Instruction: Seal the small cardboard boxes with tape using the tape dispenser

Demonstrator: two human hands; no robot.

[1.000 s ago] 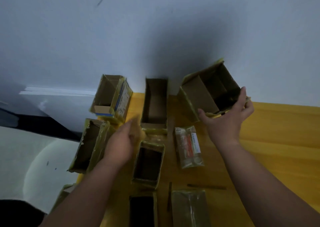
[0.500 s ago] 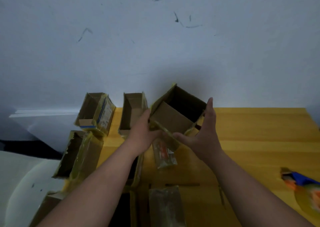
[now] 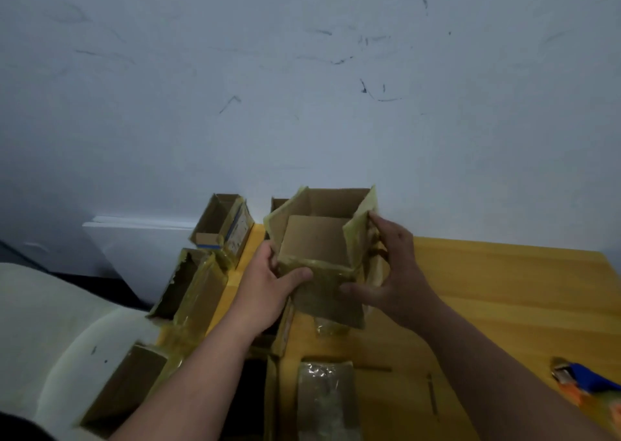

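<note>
An open cardboard box (image 3: 319, 245) with tape-covered flaps is held up above the yellow table (image 3: 497, 292), its mouth facing me. My left hand (image 3: 268, 286) grips its lower left corner, thumb across the front flap. My right hand (image 3: 393, 272) holds the right side, fingers on the raised right flap and thumb under the front. The tape dispenser (image 3: 588, 387), blue and orange, lies at the table's right edge, apart from both hands.
Several other open taped boxes (image 3: 191, 289) stand along the table's left side, one more (image 3: 223, 225) near the wall. A taped closed box (image 3: 327, 400) lies near me. A white wall rises behind. A pale rounded surface (image 3: 50, 323) sits to the left.
Both hands have brought the box nearer to me and turned it square, so its mouth faces me. The right hand now has the right flap in its fingers.
</note>
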